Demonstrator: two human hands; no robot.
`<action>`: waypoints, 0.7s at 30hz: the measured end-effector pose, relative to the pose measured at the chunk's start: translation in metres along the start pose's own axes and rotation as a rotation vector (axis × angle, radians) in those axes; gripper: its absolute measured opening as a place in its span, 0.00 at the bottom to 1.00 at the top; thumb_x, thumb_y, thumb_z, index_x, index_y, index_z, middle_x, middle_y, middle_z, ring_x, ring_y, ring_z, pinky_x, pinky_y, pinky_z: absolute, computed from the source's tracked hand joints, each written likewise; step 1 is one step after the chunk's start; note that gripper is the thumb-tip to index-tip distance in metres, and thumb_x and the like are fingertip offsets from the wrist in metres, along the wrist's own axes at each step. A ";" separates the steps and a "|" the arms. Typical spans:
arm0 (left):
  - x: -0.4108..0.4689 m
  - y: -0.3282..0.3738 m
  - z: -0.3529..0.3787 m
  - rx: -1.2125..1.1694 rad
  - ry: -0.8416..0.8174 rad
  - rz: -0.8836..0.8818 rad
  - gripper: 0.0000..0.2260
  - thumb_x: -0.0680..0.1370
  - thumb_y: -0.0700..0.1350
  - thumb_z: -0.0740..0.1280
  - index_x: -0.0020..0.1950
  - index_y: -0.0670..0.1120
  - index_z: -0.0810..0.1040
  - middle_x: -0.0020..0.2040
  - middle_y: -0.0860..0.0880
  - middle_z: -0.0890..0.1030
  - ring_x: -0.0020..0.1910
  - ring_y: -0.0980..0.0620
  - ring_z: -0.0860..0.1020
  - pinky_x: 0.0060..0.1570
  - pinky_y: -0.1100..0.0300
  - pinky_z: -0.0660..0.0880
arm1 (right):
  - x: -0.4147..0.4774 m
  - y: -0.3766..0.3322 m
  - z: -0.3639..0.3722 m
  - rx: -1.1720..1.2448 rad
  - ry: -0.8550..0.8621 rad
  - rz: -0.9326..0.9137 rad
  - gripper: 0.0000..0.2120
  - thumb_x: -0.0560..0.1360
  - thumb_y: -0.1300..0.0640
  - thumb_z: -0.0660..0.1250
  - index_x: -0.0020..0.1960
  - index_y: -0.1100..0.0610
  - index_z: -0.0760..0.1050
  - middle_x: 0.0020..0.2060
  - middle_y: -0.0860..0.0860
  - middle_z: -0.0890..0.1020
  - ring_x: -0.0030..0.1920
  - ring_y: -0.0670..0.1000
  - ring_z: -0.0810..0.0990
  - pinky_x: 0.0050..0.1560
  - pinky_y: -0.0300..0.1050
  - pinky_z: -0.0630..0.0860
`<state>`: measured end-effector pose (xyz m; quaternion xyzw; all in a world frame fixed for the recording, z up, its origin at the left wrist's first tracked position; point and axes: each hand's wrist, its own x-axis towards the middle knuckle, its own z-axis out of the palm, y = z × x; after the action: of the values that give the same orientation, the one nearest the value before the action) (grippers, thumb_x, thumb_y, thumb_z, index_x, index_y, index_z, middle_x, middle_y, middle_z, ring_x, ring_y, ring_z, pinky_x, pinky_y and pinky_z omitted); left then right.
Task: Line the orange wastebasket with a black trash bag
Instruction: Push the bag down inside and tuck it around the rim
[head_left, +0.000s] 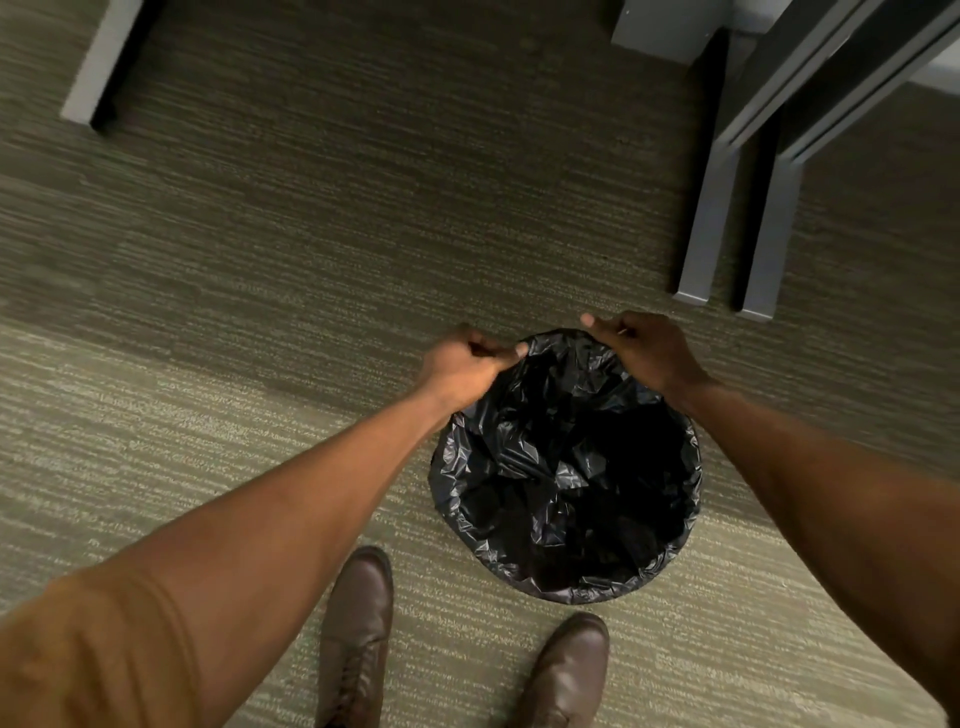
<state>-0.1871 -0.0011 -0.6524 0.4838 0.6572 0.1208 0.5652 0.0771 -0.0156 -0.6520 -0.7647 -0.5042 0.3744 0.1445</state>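
Observation:
A black trash bag (566, 467) lies open inside a round wastebasket on the carpet, its crinkled edge folded over the rim all around. The bag hides the basket's orange wall completely. My left hand (465, 364) pinches the bag's edge at the far left of the rim. My right hand (644, 348) rests with fingers closed on the bag's edge at the far right of the rim.
Grey metal desk legs (711, 208) stand just beyond the basket on the right, another grey leg (104, 62) at the far left. My two brown shoes (358, 639) stand on the striped carpet right in front of the basket.

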 end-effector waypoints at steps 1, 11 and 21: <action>0.004 0.003 0.004 0.039 -0.030 0.001 0.15 0.76 0.63 0.78 0.51 0.54 0.82 0.48 0.54 0.86 0.47 0.56 0.83 0.40 0.61 0.75 | 0.001 -0.002 0.002 -0.019 -0.017 -0.009 0.30 0.77 0.29 0.69 0.30 0.51 0.73 0.30 0.46 0.78 0.35 0.46 0.77 0.41 0.42 0.70; 0.012 -0.014 0.013 0.106 -0.078 -0.085 0.21 0.70 0.67 0.80 0.46 0.55 0.77 0.45 0.53 0.83 0.42 0.57 0.79 0.33 0.63 0.77 | 0.015 0.005 0.010 -0.141 -0.112 0.037 0.41 0.76 0.23 0.59 0.26 0.59 0.62 0.23 0.52 0.64 0.25 0.55 0.68 0.41 0.50 0.71; 0.012 -0.019 0.012 -0.081 -0.028 -0.093 0.28 0.70 0.72 0.76 0.45 0.48 0.76 0.36 0.50 0.75 0.36 0.50 0.75 0.36 0.59 0.72 | 0.015 0.001 0.007 -0.341 0.030 -0.150 0.30 0.83 0.27 0.51 0.46 0.52 0.73 0.42 0.51 0.79 0.44 0.55 0.76 0.49 0.51 0.71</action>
<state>-0.1852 -0.0061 -0.6769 0.4308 0.6657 0.1141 0.5985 0.0762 -0.0039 -0.6635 -0.7438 -0.6139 0.2600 0.0478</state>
